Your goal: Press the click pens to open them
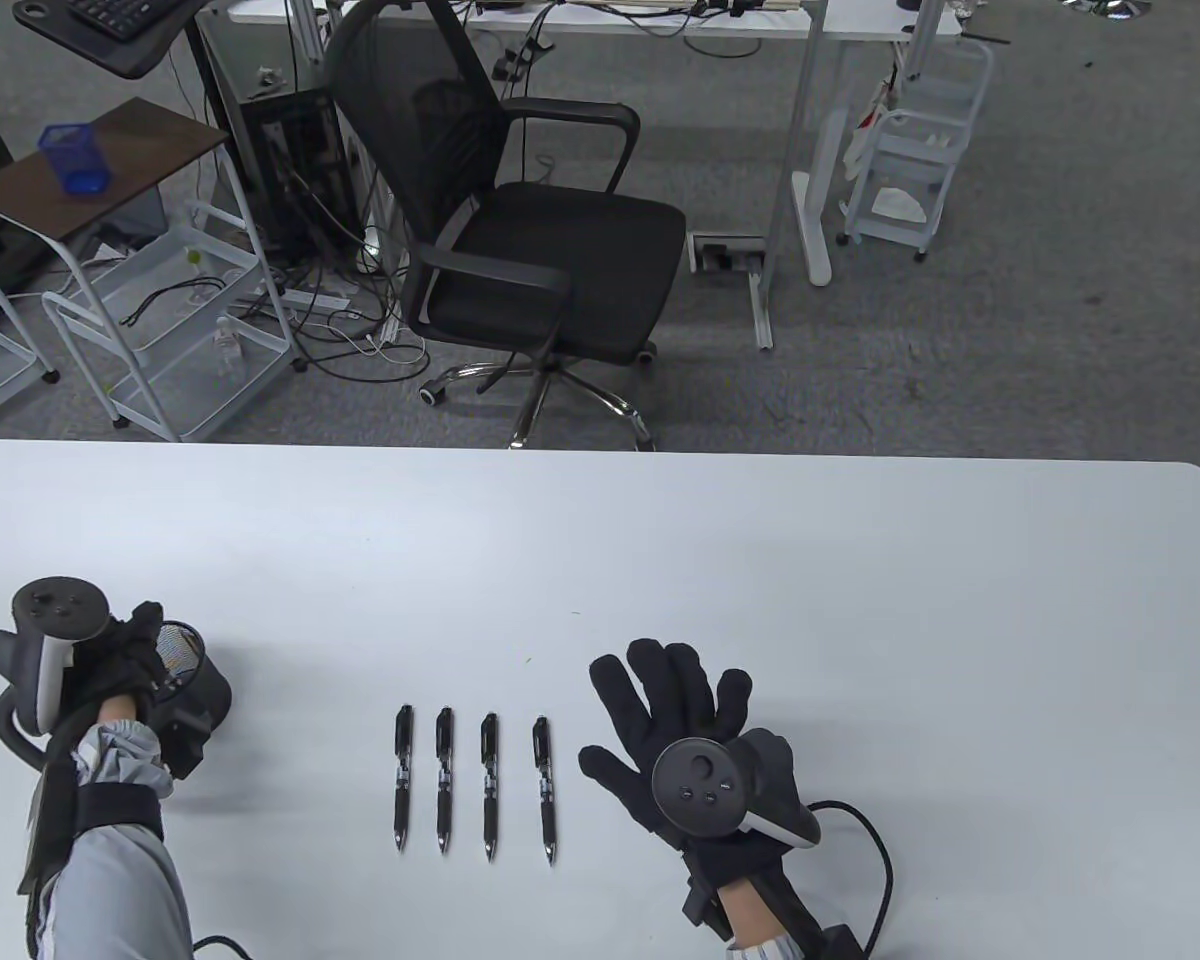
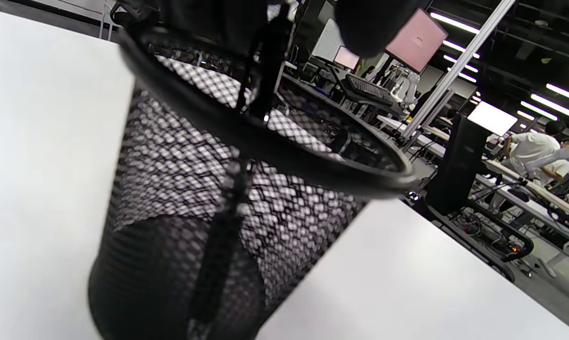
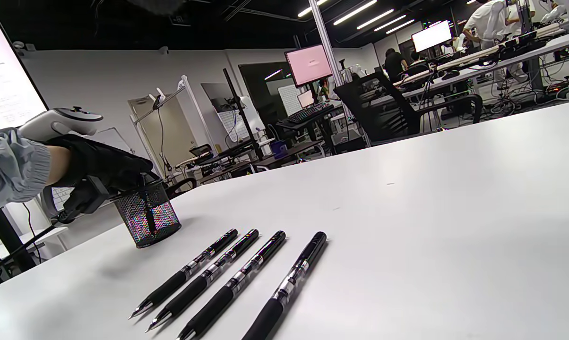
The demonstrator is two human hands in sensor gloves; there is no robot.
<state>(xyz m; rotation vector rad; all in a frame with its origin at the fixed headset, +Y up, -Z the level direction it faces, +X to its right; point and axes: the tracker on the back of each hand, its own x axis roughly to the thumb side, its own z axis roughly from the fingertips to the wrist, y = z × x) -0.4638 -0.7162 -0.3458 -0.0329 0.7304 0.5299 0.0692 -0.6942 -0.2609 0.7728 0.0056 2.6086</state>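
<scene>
Four click pens in a row, one hand at the mesh cup, the other spread flat beside them

At the far left the left hand (image 1: 125, 665) is over the black mesh pen holder (image 1: 195, 690), fingers curled at its rim, and a dark pen (image 2: 228, 208) stands inside the holder under those fingers, though whether they pinch it or only the rim I cannot tell. Mid-table lie the four click pens (image 1: 470, 780), parallel, close but apart, tips toward the person and apparently already out. Just right of them the right hand (image 1: 680, 730) rests with its fingers spread, gripping nothing. By my judgement the pressing looks done or nearly so, and the step in hand is stowing; next comes pinching the nearest pen by its barrel
</scene>
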